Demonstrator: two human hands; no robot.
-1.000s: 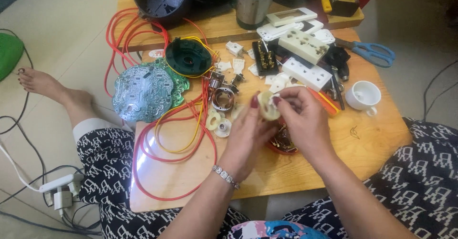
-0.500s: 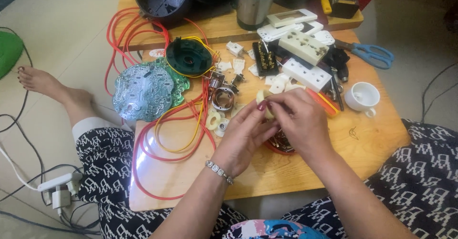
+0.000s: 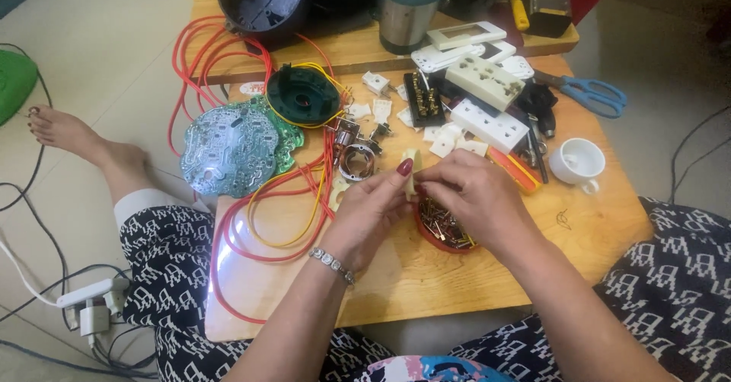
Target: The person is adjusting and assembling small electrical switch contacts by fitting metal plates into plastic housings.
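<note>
I've got a small cream plastic part [image 3: 411, 175] pinched upright between my fingertips at frame centre, right above the red dish of screws [image 3: 444, 230].

Two hands, left [image 3: 365, 214] and right [image 3: 476, 199]. One table [image 3: 579, 237]. One pair of scissors [image 3: 590, 92]. One white cup [image 3: 576, 161]. Two white socket strips [image 3: 487, 81] [image 3: 491, 125]. One steel tumbler [image 3: 403, 16]. Two round circuit boards, overlapping [image 3: 228, 150]. One red dish of small metal parts [image 3: 445, 230]. Small white plastic pieces: too many and too small to count.
</note>
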